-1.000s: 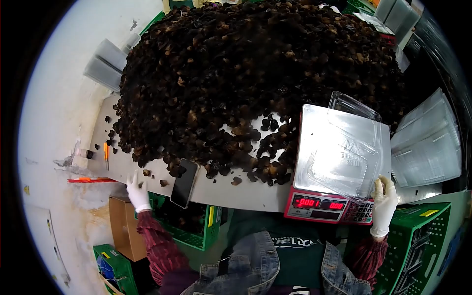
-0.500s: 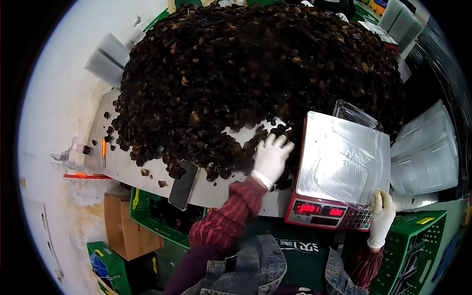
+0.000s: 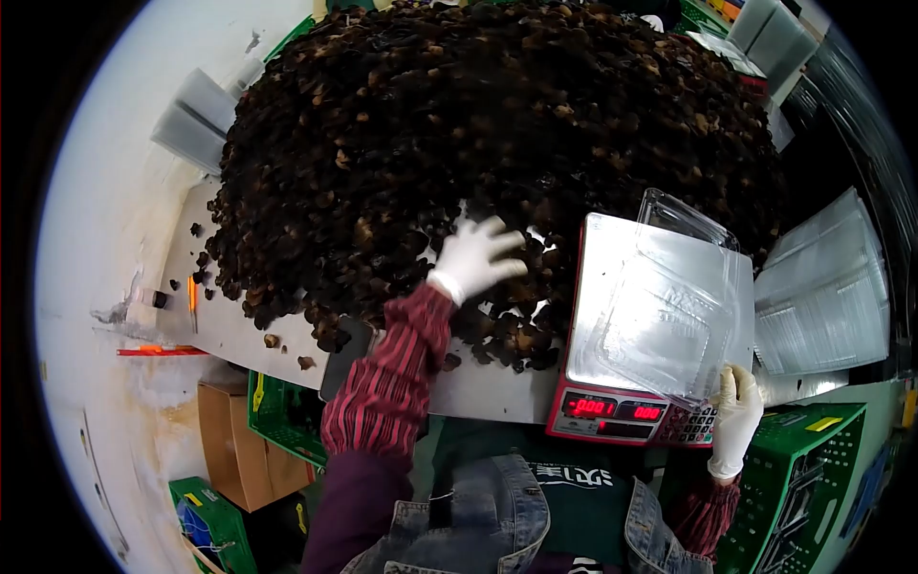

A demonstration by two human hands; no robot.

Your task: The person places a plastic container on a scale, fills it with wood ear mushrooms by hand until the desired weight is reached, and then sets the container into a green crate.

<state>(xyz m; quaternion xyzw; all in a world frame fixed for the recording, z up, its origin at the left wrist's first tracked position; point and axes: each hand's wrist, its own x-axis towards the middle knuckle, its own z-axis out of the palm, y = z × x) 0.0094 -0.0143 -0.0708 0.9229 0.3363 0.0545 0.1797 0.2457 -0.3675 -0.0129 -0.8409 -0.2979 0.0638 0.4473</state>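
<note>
A huge heap of dark brown wood ear mushrooms (image 3: 382, 124) covers most of the table. My left hand (image 3: 475, 258), in a white glove, is over the heap's near edge with its fingers spread and nothing gripped. Smaller clusters of mushrooms lie just below and to its right. On the metal pan of a red scale (image 3: 612, 417) rests an open clear plastic box (image 3: 665, 320). My gloved right hand (image 3: 738, 421) pinches the box's near right corner, beside the keypad. The red digits read -0.001 and 0.00.
Stacked clear plastic boxes (image 3: 822, 297) stand right of the scale, and more stacks (image 3: 194, 120) at the far left. A dark phone (image 3: 346, 356) lies partly under my left sleeve. Green crates (image 3: 794, 478) and a cardboard box (image 3: 244, 445) sit below the table edge.
My left hand has moved left and slightly away from me, its fingers spreading wider. Mushrooms now lie where bare table showed near the heap's edge. The right hand stays at the box's corner.
</note>
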